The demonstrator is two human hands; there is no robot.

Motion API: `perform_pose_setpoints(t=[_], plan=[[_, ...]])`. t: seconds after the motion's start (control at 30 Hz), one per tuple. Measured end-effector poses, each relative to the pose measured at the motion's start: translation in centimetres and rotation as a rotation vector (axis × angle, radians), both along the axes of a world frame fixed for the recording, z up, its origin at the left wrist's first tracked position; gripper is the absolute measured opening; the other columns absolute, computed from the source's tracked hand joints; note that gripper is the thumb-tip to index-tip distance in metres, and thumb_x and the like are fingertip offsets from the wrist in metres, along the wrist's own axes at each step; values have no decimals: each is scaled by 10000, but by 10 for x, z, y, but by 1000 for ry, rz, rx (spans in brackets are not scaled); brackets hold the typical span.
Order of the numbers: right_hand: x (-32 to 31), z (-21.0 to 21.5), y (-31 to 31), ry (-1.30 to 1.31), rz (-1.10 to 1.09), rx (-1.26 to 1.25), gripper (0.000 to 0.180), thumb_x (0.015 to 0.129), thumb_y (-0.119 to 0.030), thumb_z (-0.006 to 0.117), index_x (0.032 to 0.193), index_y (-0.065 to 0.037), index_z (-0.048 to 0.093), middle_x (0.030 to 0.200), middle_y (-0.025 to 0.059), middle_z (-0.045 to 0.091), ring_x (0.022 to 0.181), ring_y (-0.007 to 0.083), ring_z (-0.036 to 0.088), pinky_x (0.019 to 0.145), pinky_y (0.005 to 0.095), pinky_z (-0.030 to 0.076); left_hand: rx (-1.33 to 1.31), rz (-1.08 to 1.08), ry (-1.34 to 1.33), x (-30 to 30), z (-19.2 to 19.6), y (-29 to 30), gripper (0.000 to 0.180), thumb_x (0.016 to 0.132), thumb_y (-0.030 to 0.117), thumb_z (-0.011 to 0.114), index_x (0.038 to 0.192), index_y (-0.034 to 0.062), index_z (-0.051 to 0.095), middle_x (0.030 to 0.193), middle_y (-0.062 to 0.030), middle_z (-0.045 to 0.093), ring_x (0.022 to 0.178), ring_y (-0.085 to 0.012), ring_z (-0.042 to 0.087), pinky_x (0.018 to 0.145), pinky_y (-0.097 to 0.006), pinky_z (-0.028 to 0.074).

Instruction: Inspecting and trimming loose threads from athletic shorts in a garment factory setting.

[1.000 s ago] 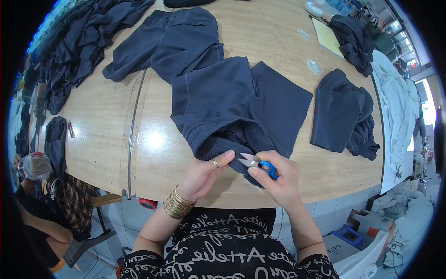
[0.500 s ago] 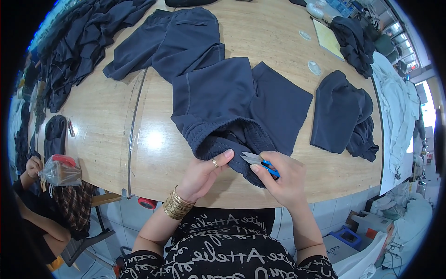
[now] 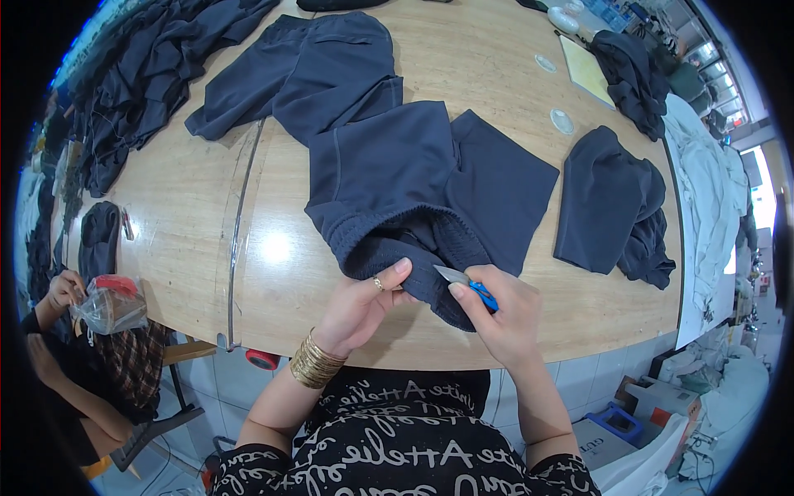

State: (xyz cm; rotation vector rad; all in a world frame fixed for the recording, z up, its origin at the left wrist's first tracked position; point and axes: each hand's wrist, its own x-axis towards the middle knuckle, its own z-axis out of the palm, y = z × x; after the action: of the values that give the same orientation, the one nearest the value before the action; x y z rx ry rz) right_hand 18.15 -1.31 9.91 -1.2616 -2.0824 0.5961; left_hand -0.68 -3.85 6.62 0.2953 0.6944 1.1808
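Note:
A pair of dark navy shorts (image 3: 385, 161) lies in front of me, its gathered elastic waistband turned toward me and gaping. My left hand (image 3: 364, 306) pinches the near edge of that waistband between thumb and fingers. In my right hand (image 3: 503, 312) are small thread snips (image 3: 481, 295) with blue handles. Their blades look closed together, and the tips point left at the inside of the waistband, close to my left thumb. Whether the tips touch the cloth or a thread, I cannot tell.
More navy shorts (image 3: 310, 66) lie beyond, a folded navy garment (image 3: 608, 202) sits at the right, and a dark cloth heap (image 3: 149, 83) fills the far left. A co-worker's hand (image 3: 66, 289) is by a clear plastic bag (image 3: 112, 310). Pale cloth (image 3: 703, 198) hangs along the right edge.
The snips' blades have gone from spread to closed. My right hand has shifted very slightly, while my left hand keeps its hold on the waistband.

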Motion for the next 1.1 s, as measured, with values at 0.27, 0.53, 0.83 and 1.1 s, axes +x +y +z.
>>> perform_pose_setpoints(t=[0.27,0.53,0.83,1.1], plan=[[0,4,-3,8,25,73,176,733,-188,731,779,-66,613,617,41,571,503,186,531,467,292,384,-11,6,21,-5,5,-1,355,852,31,615,1178,6,476,1045,-107,602,933,-189,617,784,-369,544],[2,7,-10,-17,25,14,177,737,-160,729,811,-42,620,619,60,551,526,179,517,483,287,372,-11,-28,61,-6,5,-2,427,811,-19,624,1194,-13,436,1030,-131,600,945,-228,625,801,-405,543],[0,-2,-11,-5,27,-16,195,751,-212,726,808,-64,613,618,41,557,515,175,534,471,281,391,-5,-22,148,-6,2,-5,408,804,-13,626,1168,-22,442,1024,-132,604,939,-222,624,807,-392,544],[-2,-7,-6,64,43,-132,199,771,-216,712,830,-51,617,650,59,584,550,196,568,492,287,411,18,-37,143,-9,-1,-6,331,798,2,636,1106,-19,520,1000,-113,629,927,-186,623,867,-348,501]])
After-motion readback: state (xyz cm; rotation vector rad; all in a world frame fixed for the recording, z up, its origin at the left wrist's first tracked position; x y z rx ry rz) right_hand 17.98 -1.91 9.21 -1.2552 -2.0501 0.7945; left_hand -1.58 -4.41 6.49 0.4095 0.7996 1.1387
